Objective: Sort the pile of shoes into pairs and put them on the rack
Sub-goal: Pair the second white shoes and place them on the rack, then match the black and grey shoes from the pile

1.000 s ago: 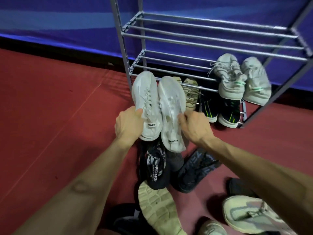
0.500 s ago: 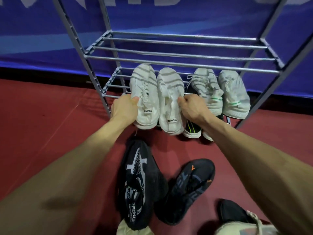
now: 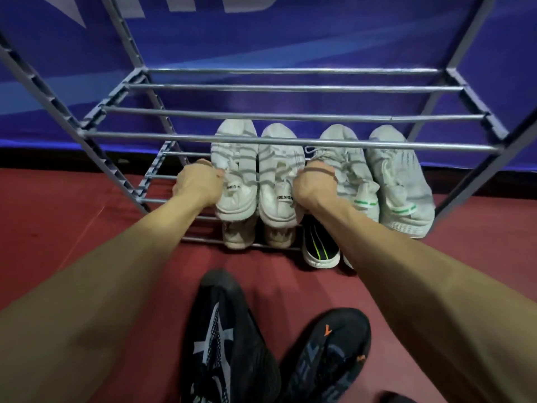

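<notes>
While each hand, left hand (image 3: 197, 183) and right hand (image 3: 312, 184), is closed on one white shoe (image 3: 236, 181), grip the stiffer heels; the uppers look soft and light.

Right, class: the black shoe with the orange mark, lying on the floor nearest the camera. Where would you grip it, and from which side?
Grip the black shoe with the orange mark at its heel collar, coming from above on the near side. Its toe points up-right toward the rack, so the heel end lies closest to the person, though it runs out of view. The other black shoe crowds its left side.
</notes>
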### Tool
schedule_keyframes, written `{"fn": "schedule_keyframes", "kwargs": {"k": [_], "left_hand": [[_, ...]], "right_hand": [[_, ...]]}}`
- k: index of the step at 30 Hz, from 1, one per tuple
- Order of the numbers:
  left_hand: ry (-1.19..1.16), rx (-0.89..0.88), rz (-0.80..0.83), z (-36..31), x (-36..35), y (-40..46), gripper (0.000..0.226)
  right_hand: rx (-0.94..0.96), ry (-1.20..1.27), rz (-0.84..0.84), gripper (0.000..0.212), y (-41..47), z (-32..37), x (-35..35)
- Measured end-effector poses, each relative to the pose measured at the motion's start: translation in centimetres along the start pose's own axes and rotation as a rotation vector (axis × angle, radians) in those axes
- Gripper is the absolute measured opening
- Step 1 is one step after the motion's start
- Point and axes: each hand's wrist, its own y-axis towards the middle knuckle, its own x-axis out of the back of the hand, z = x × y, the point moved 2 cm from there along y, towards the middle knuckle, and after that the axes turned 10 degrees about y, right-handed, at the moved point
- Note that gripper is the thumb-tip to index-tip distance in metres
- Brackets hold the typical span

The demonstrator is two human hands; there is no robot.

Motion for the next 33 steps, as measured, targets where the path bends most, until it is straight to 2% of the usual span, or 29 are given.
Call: {"fn": "schedule_keyframes", "kwargs": {"k": [3, 7, 11, 16, 19, 23, 28, 33], "left_hand": [[0.081, 0.031, 0.000, 0.5, -1.3, 0.4, 0.031], [0.070, 0.068, -0.010, 0.6, -1.5, -0.1, 0.034], [0.090, 0.067, -0.021, 0.1, -1.1, -0.9, 0.037], [0.248, -0.008, 0.002, -0.5, -0.1, -1.2, 0.033], [0.311, -0.058, 0.010, -0.5, 0.4, -1.2, 0.032], [0.166, -0.063, -0.035, 0.4, 0.2, -1.4, 0.033], [-0.149, 0.055, -0.091, 2.5, -0.6, -5.7, 0.051], [-0.221, -0.007, -0.137, 5.4, -2.8, -13.5, 0.039]], "right_hand": [[-0.010, -0.061, -0.083, 0.023, 0.2, -0.1, -0.7], [0.024, -0.121, -0.069, 0.027, -0.4, 0.0, -1.0], [0.039, -0.183, -0.137, 0.026, -1.0, -0.2, -0.6], [0.070, -0.190, 0.006, 0.029, -2.0, 0.2, 0.5], [0.016, -0.119, 0.034, 0.033, -2.7, -0.3, 1.3], [0.032, -0.125, 0.021, 0.036, -4.7, -1.0, 2.3], [0.172, -0.250, 0.045, 0.035, -7.9, -1.1, 4.3], [0.258, -0.413, 0.165, 0.036, -10.9, -2.6, 3.5]]}}
